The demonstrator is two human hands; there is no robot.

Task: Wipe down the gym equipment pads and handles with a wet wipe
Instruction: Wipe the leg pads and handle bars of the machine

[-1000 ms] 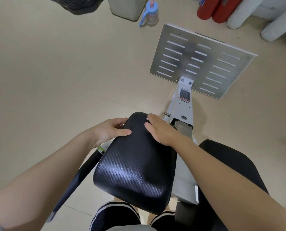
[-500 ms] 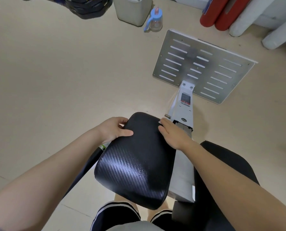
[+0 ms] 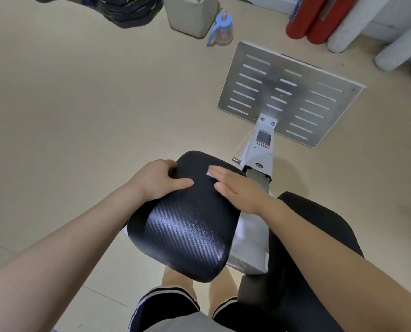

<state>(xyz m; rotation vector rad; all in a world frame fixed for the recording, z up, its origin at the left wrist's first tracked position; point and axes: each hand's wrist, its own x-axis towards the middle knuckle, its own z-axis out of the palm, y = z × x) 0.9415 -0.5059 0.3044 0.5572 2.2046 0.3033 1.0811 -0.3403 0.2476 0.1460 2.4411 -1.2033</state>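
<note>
Head view, and here we go: the big black pad (image 3: pixel 187 226) fills the middle of my sight, tilted up toward me on its white frame (image 3: pixel 259 152), with the slotted metal footplate (image 3: pixel 290 92) lying flat on the floor beyond it. What has just changed is my right hand (image 3: pixel 238 190): half a second ago it was off at the pad's right edge, and now it has swept back in over the upper face, fingers (image 3: pixel 220 172) straight and pressed together, palm flat down. A sliver of white, the wet wipe (image 3: pixel 209 173), peeks out from under those fingertips, so the wipe is trapped between my hand and the pad near its top. My left hand (image 3: pixel 161 179) has not shifted at all; it grips the pad's upper left corner, thumb laid across the face and the other fingers curled over the edge, steadying the thing. I read that as another pass across the top of this pad, with the lower, shinier half looking damp already, though I cannot be sure. The second black pad (image 3: pixel 319 224) at my right and any handles look untouched so far. As for containers, up at the far edge stands a pale bin (image 3: pixel 190 17), cropped by the frame so I cannot see inside, and just beside it a small clear cup with a blue lid and handle (image 3: pixel 222 27), which looks empty or nearly so.
</note>
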